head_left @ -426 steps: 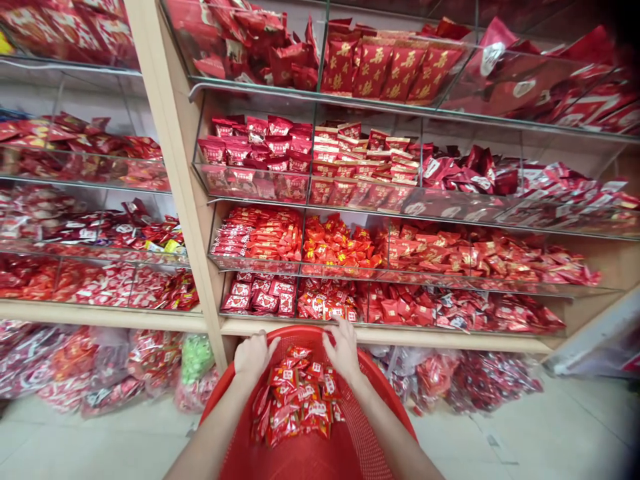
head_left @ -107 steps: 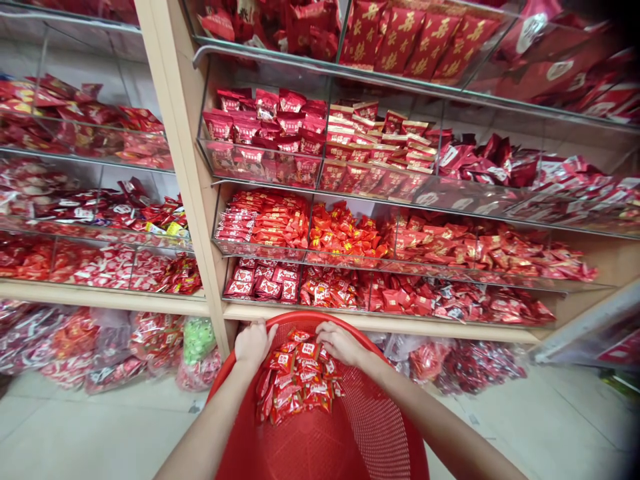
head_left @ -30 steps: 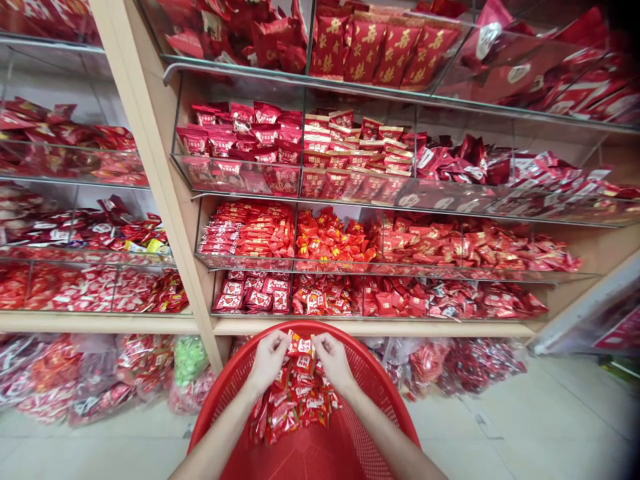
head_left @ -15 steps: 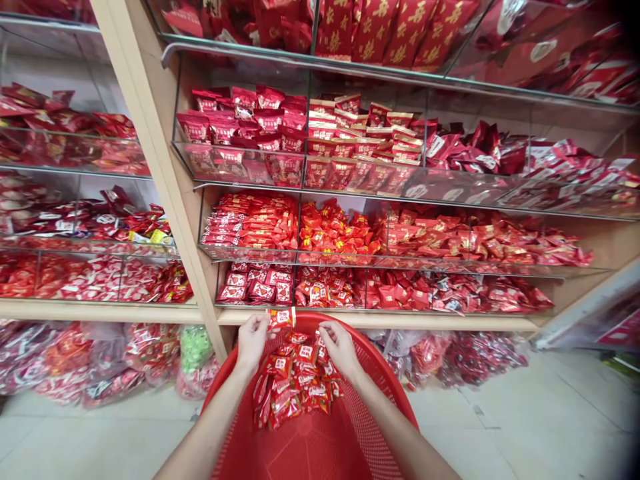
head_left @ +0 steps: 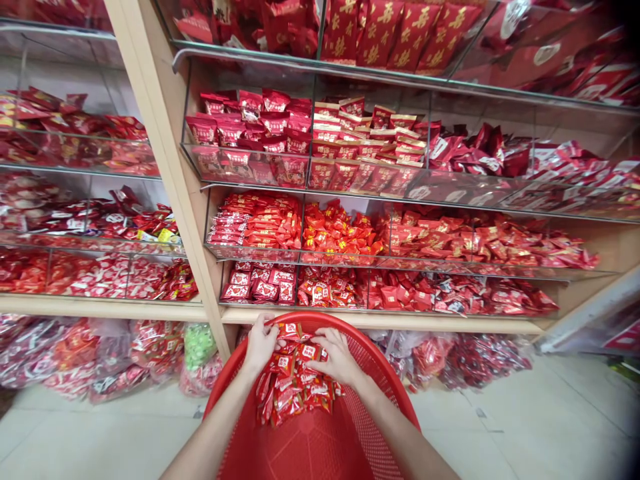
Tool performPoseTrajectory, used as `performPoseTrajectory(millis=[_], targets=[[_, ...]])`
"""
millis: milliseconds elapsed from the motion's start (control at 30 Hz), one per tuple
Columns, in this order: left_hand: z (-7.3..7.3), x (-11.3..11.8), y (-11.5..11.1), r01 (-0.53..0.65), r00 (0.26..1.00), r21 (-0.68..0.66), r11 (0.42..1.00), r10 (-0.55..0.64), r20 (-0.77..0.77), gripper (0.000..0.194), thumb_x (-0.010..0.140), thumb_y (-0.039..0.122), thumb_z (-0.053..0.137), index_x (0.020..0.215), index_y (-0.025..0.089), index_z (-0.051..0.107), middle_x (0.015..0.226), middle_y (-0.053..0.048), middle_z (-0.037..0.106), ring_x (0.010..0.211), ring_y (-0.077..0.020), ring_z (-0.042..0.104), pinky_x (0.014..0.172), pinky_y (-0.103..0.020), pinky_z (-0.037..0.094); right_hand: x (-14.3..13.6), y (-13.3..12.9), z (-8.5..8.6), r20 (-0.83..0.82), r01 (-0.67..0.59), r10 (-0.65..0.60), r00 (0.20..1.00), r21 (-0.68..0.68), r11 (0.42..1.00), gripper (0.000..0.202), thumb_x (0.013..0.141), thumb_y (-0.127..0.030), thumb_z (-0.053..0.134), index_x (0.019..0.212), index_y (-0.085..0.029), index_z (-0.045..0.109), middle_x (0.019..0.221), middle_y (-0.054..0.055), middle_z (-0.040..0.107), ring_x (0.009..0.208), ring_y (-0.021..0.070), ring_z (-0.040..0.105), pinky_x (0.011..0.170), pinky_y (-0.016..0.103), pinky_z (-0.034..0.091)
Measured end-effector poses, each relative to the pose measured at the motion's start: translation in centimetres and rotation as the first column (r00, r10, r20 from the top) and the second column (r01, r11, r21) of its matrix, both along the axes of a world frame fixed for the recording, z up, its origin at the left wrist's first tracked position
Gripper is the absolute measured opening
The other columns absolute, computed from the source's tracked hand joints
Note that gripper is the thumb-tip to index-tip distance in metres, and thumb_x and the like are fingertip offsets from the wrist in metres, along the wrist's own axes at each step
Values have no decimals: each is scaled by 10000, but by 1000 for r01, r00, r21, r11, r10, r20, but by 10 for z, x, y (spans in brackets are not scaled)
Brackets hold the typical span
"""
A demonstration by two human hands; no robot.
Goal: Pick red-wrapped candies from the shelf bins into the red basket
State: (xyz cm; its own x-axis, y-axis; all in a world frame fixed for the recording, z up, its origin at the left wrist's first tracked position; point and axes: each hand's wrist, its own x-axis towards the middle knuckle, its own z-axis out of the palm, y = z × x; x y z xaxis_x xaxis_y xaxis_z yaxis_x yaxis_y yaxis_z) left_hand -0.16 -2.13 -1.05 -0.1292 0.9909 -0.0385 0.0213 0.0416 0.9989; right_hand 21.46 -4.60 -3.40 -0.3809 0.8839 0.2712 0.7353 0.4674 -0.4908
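Note:
A red plastic basket point(head_left: 400, 393) stands below the shelves, with a heap of small red candy packets point(head_left: 287, 393) inside against its far side. My left hand point(head_left: 262, 343) is at the basket's far left, its fingers bent at the edge of a red packet point(head_left: 291, 331); whether they grip it is hard to see. Over the right part of the heap is my right hand point(head_left: 334, 355), fingers spread and pointing left, with nothing held between them.
Glass-fronted shelves point(head_left: 350, 259) full of red packets rise behind the basket. A wooden upright point(head_left: 159, 133) divides them. Plastic bags of sweets point(head_left: 155, 347) lie under the lowest ledge, on a tiled floor point(head_left: 125, 433).
The packet at my left hand has come down to the heap. My right hand has opened and moved slightly lower over the packets. The view has shifted a little.

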Motion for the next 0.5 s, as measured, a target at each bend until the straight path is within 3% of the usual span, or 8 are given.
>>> performPoseTrajectory(millis=[200, 500], targets=[[-3, -1, 2, -12, 993, 19, 1000, 14, -119, 325, 719, 402, 500, 966, 210, 413, 541, 76, 578, 433, -130, 607, 409, -198, 422, -1, 0, -1, 45, -13, 13, 999, -9, 1000, 514, 672, -572, 665, 1063, -240, 631, 1262, 68, 497, 1176, 244, 390, 983, 397, 277], [-11, -3, -3, 16, 937, -23, 1000, -23, -350, 145, 736, 268, 498, 871, 215, 494, 412, 121, 466, 304, -84, 473, 413, -177, 333, -5, 0, 0, 84, 13, -10, 996, -44, 999, 476, 700, -499, 660, 1100, -244, 622, 1304, 72, 471, 1223, 251, 352, 1012, 413, 237]])
